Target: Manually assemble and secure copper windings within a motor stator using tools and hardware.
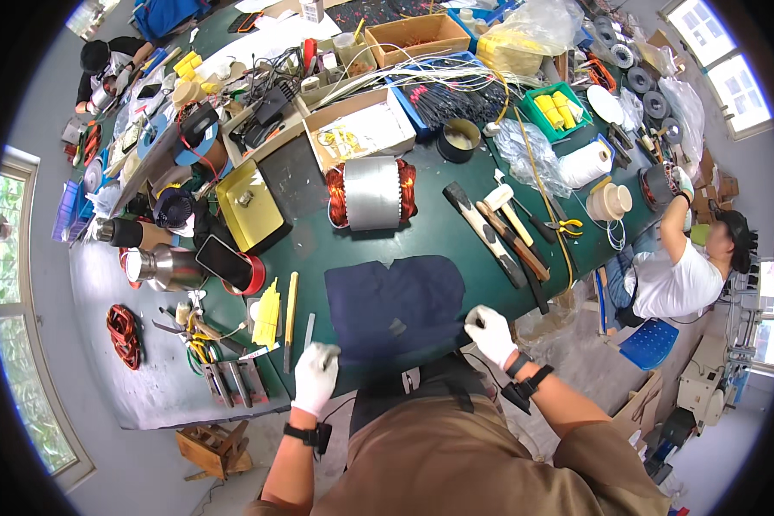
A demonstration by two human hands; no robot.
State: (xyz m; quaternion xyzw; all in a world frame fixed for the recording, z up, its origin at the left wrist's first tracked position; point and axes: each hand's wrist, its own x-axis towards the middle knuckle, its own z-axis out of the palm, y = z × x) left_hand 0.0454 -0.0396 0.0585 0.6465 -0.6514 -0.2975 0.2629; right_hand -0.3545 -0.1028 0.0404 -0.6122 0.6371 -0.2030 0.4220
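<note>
A dark blue cloth (387, 301) lies spread on the green table in front of me, with a notch in its far edge and a small grey patch near its middle. My left hand (316, 378), in a white glove, is at the cloth's near left corner, fingers curled in against it. At the right edge, my gloved right hand (491, 337) pinches at the cloth, thumb and fingers bent together. Just beyond the cloth lies a motor stator (375, 193), a silver cylinder with copper windings showing at both ends.
Hammers (507, 215) and pliers (568, 228) lie to the right. On the left are a yellow tray (249, 206), a phone (224, 262), a steel flask (168, 268), yellow strips (267, 315) and a copper coil (124, 337). A co-worker (679, 275) sits at right beside a blue stool (650, 344).
</note>
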